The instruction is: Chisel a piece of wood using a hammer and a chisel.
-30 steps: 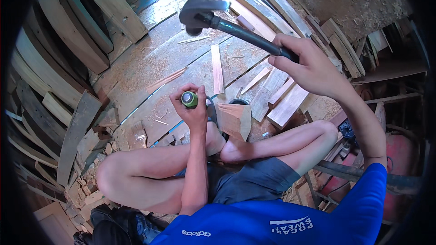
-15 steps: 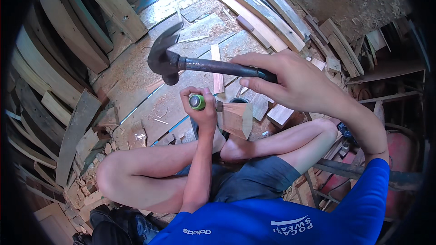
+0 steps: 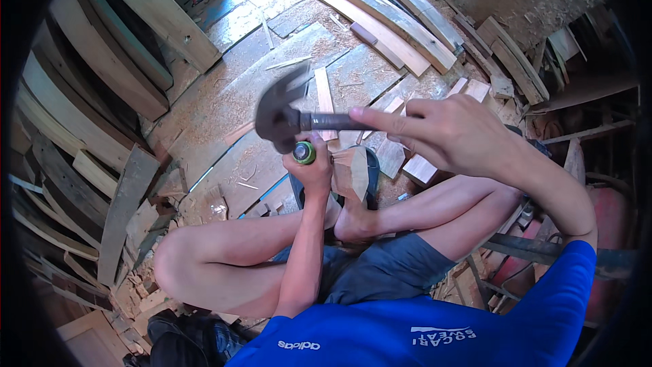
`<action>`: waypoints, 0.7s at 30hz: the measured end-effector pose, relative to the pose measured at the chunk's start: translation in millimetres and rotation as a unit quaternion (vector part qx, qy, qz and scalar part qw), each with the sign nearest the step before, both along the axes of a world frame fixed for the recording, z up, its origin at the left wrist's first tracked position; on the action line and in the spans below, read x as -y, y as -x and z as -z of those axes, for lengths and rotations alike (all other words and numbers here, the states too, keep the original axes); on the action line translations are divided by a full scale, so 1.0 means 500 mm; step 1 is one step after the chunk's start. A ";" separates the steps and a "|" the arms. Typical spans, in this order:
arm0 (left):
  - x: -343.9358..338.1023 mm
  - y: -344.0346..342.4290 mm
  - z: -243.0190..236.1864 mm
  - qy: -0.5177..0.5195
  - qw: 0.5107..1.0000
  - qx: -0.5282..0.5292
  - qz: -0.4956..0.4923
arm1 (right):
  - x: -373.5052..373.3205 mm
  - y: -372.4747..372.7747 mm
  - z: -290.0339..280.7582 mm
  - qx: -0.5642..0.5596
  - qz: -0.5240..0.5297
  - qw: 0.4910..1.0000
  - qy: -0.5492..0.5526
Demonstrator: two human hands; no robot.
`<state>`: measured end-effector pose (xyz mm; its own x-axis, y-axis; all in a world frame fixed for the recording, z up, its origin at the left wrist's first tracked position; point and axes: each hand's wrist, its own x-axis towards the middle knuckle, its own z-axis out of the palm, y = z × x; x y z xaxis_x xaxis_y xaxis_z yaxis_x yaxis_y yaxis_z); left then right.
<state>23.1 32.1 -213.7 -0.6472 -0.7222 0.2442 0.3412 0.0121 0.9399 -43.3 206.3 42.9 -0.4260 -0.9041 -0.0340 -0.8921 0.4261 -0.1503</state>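
My left hand [image 3: 312,177] grips a green-handled tool [image 3: 303,153], likely a chisel, its round metal end facing up; the working tip is hidden. Beside it a pale, roughly cut wood block [image 3: 352,173] sits at my bare feet, with dark blue-grey rounded items [image 3: 372,187] partly behind it. My right hand [image 3: 451,132] is closed on the handle of a dark metal claw hammer [image 3: 275,115]. The hammer head is slightly blurred and hovers just over the tool's end, overlapping my left hand in the view; whether it touches cannot be made out.
I sit cross-legged on a floor [image 3: 251,95] strewn with shavings and offcuts. Curved boards [image 3: 102,61] stand along the left, and long planks [image 3: 367,7] lie at the back. More timber [image 3: 509,61] is on the right, beside a metal bar [image 3: 543,248] and a dark bag [image 3: 170,333] lies lower left.
The hammer has swung down from a raised position at the upper middle onto the area over the green tool. My left hand and that tool have shifted slightly rightward.
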 end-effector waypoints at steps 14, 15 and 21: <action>-0.008 -0.006 -0.040 -0.116 0.992 -0.044 0.037 | 0.023 0.009 0.002 -0.053 -0.007 0.998 -0.041; -0.008 -0.005 -0.040 -0.116 0.993 -0.034 0.018 | 0.027 0.012 0.003 -0.043 -0.008 0.999 -0.015; -0.007 -0.007 -0.037 -0.126 0.992 -0.019 0.027 | 0.036 0.025 0.020 -0.057 -0.028 0.996 -0.063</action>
